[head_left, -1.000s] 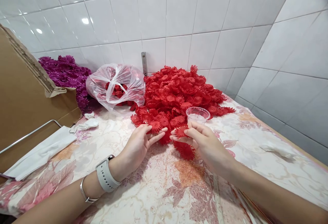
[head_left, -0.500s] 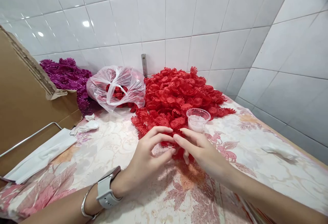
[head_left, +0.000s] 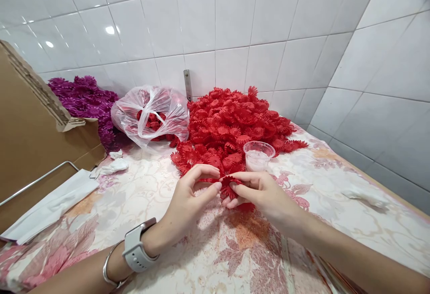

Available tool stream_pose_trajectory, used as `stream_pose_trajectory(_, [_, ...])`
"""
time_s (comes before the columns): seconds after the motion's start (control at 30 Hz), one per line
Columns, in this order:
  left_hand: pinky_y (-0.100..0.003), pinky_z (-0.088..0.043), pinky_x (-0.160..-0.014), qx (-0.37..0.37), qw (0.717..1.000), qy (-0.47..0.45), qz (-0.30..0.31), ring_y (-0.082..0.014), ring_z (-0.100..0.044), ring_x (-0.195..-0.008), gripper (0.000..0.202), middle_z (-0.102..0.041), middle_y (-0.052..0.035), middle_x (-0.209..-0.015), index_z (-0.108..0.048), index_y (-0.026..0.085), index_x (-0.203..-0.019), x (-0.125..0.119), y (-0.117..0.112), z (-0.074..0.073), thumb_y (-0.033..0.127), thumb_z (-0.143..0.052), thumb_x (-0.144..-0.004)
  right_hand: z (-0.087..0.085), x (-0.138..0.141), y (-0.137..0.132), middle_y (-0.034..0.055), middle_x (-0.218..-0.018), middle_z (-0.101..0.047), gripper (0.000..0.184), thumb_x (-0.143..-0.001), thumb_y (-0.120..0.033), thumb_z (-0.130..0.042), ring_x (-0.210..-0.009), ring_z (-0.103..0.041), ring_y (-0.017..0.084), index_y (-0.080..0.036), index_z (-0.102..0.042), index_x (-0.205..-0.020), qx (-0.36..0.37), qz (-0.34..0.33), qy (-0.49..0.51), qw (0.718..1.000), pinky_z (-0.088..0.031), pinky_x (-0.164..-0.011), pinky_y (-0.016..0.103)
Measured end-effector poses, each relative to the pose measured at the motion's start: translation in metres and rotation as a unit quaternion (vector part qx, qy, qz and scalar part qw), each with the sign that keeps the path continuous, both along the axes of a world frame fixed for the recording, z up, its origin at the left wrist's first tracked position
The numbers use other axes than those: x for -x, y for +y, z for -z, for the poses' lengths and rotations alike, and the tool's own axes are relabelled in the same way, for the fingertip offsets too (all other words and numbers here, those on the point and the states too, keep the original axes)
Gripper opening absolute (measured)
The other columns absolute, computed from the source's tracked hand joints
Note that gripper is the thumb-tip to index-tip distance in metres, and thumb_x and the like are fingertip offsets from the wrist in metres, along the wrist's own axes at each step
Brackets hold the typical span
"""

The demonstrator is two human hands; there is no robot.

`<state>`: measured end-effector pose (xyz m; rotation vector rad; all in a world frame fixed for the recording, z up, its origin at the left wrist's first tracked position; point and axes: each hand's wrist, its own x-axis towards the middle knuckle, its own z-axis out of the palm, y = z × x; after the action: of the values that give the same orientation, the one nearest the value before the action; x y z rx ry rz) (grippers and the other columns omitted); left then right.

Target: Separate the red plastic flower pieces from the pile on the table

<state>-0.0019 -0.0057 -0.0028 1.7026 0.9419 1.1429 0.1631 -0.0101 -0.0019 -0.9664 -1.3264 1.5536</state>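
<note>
Flower shift: since 0.5 s ago the left hand (head_left: 186, 197) has drawn slightly leftward, and 1 red flower (head_left: 229, 190), hidden by fingers then, now shows at the right hand (head_left: 257, 191).
Flower in hand: between the 2 hands, just in front of the pile, edge near the left thumb tip.
Right hand: pinching the flower between thumb and fingers, other fingers curled beneath.
Left hand: curved, thumb and forefinger tips at the flower's left edge; cannot tell whether they grip it.
Cup (head_left: 248, 163): clear plastic, whitish contents, just beyond the right hand.
Red pile (head_left: 231, 119): many similar flowers, heaped behind the hands toward the tiled wall (head_left: 198, 16).
Left wrist: watch (head_left: 136, 247) with pale strap, silver bracelet (head_left: 107, 265) just beside it.
Plastic bag (head_left: 174, 112): translucent, red pieces inside, touching the red pile's left side.
Purple flowers (head_left: 83, 101): heaped left of the bag, partly behind a cardboard box (head_left: 30, 105).
Tablecloth (head_left: 201, 262): floral, under everything, with crumpled tissue (head_left: 114, 167) near the box.
</note>
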Motion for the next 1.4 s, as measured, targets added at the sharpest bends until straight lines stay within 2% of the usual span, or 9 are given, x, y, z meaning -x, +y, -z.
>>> stream_pose_trajectory(0.17, [-0.024, -0.044, -0.079, -0.010, 1.000, 0.005, -0.013, -0.0143, -0.055, -0.090, 0.010, -0.058, -0.0018, -0.094, -0.059, 0.018, -0.088, -0.001, 0.000, 0.000, 0.021, -0.058, -0.078, -0.001, 0.000, 0.000, -0.0036, -0.056, -0.058, 0.022, -0.064, -0.035, -0.070, -0.051, -0.063, 0.013, -0.015, -0.063, -0.070, 0.013, 0.023, 0.002, 1.000, -0.053, -0.058, 0.026])
stream_pose_trajectory(0.4, [-0.023, -0.046, -0.073, -0.005, 1.000, 0.014, -0.002, -0.0144, -0.057, -0.082, 0.008, -0.061, -0.0031, -0.086, -0.064, 0.016, -0.075, -0.001, -0.001, -0.002, 0.023, -0.064, -0.074, -0.002, 0.001, 0.001, -0.0020, -0.050, -0.060, 0.028, -0.057, -0.034, -0.075, -0.049, -0.060, 0.013, -0.016, -0.055, -0.059, 0.019, 0.050, -0.017, 0.998, -0.048, -0.050, 0.024])
stream_pose_trajectory(0.57, [-0.022, -0.045, -0.067, 0.084, 0.996, -0.010, 0.003, -0.0124, -0.058, -0.071, 0.011, -0.062, -0.0003, -0.075, -0.064, 0.016, -0.072, -0.003, -0.001, -0.003, 0.024, -0.069, -0.068, 0.001, 0.000, -0.001, -0.0040, -0.048, -0.057, 0.025, -0.061, -0.023, -0.070, -0.045, -0.052, 0.009, -0.017, -0.047, -0.054, -0.032, 0.081, -0.083, 0.993, -0.038, -0.044, 0.020])
stream_pose_trajectory(0.7, [-0.022, -0.045, -0.059, 0.213, 0.974, -0.073, 0.014, -0.0115, -0.057, -0.063, 0.013, -0.062, 0.0007, -0.068, -0.062, 0.015, -0.071, -0.005, 0.000, -0.002, 0.024, -0.070, -0.065, 0.004, 0.000, 0.000, -0.0056, -0.050, -0.053, 0.023, -0.064, -0.019, -0.068, -0.048, -0.049, 0.008, -0.017, -0.047, -0.054, -0.100, 0.085, -0.130, 0.983, -0.036, -0.046, 0.021])
stream_pose_trajectory(0.77, [-0.022, -0.045, -0.058, 0.254, 0.960, -0.116, 0.019, -0.0112, -0.058, -0.062, 0.014, -0.061, 0.0008, -0.068, -0.060, 0.015, -0.070, -0.005, 0.001, 0.000, 0.025, -0.070, -0.065, 0.004, 0.000, 0.001, -0.0047, -0.054, -0.054, 0.022, -0.066, -0.024, -0.069, -0.052, -0.052, 0.010, -0.017, -0.049, -0.058, -0.103, 0.069, -0.111, 0.986, -0.040, -0.050, 0.022])
stream_pose_trajectory(0.93, [-0.022, -0.046, -0.064, 0.283, 0.939, -0.195, 0.036, -0.0099, -0.058, -0.064, 0.015, -0.061, 0.0013, -0.069, -0.056, 0.015, -0.070, -0.005, 0.003, 0.006, 0.023, -0.070, -0.067, 0.005, 0.002, 0.002, -0.0025, -0.066, -0.059, 0.030, -0.066, -0.039, -0.070, -0.063, -0.061, 0.013, -0.017, -0.050, -0.063, -0.019, 0.054, 0.029, 0.998, -0.052, -0.066, 0.029])
stream_pose_trajectory(1.1, [-0.020, -0.047, -0.071, 0.247, 0.940, -0.227, 0.056, -0.0102, -0.060, -0.073, 0.009, -0.063, -0.0004, -0.077, -0.055, 0.015, -0.070, -0.008, 0.002, 0.005, 0.016, -0.064, -0.073, 0.009, 0.004, 0.002, -0.0029, -0.066, -0.058, 0.032, -0.068, -0.039, -0.070, -0.065, -0.062, 0.014, -0.018, -0.046, -0.062, -0.001, 0.080, 0.090, 0.993, -0.055, -0.067, 0.030])
stream_pose_trajectory(1.23, [-0.019, -0.048, -0.072, 0.269, 0.925, -0.264, 0.043, -0.0101, -0.062, -0.074, 0.009, -0.064, -0.0005, -0.076, -0.052, 0.016, -0.072, -0.007, 0.003, 0.004, 0.009, -0.058, -0.075, 0.010, 0.005, 0.003, -0.0014, -0.069, -0.059, 0.026, -0.073, -0.036, -0.066, -0.071, -0.064, 0.015, -0.019, -0.046, -0.068, 0.008, 0.091, 0.117, 0.989, -0.055, -0.070, 0.032])
stream_pose_trajectory(1.4, [-0.025, -0.050, -0.079, 0.252, 0.915, -0.315, 0.016, -0.0136, -0.065, -0.079, 0.016, -0.066, -0.0022, -0.077, -0.050, 0.016, -0.077, -0.003, 0.009, 0.002, 0.001, -0.052, -0.073, 0.005, 0.004, 0.004, 0.0015, -0.075, -0.063, 0.018, -0.077, -0.031, -0.058, -0.066, -0.065, 0.016, -0.021, -0.044, -0.079, 0.011, 0.106, 0.102, 0.989, -0.055, -0.066, 0.034])
